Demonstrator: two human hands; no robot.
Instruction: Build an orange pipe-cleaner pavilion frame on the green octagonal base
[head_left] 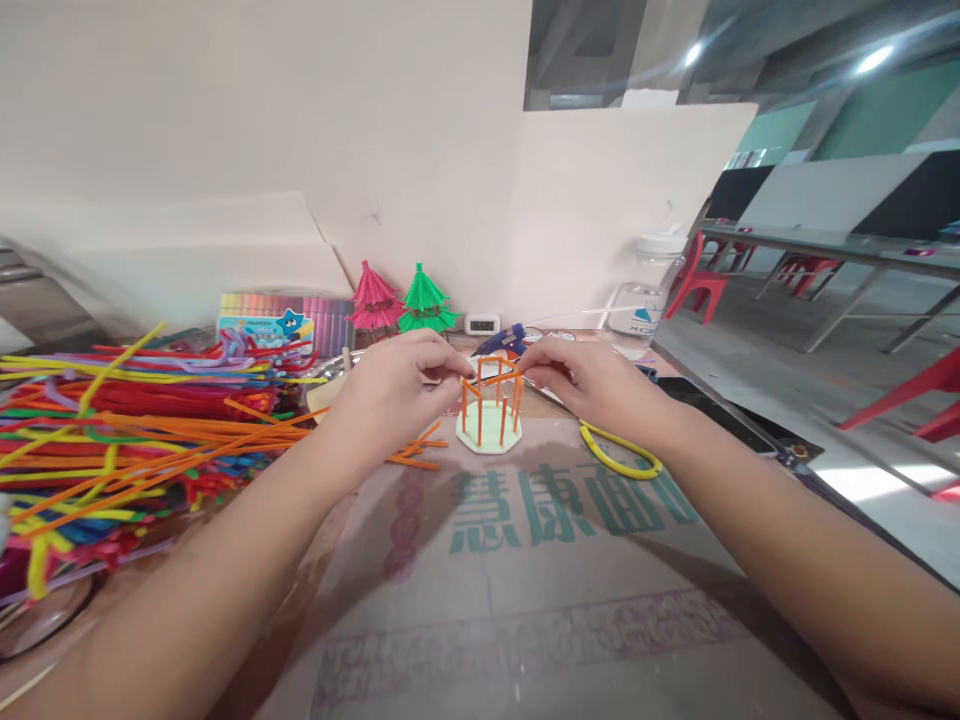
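An octagonal pale green base stands on the printed sheet with several upright orange pieces around its edge. Orange pieces also run across some of the tops. My left hand is at the upper left of this small frame, its thumb and fingertips pinched at a thin orange piece lying across the top. On the other side, my right hand has its fingertips pinched at the right end of the same piece. Short orange offcuts lie just left of the base.
Many coloured pipe cleaners pile up at the left. Behind are a pen set, red and green trees, a small clock and a blue glue gun. A bottle, yellow loop and phone are right.
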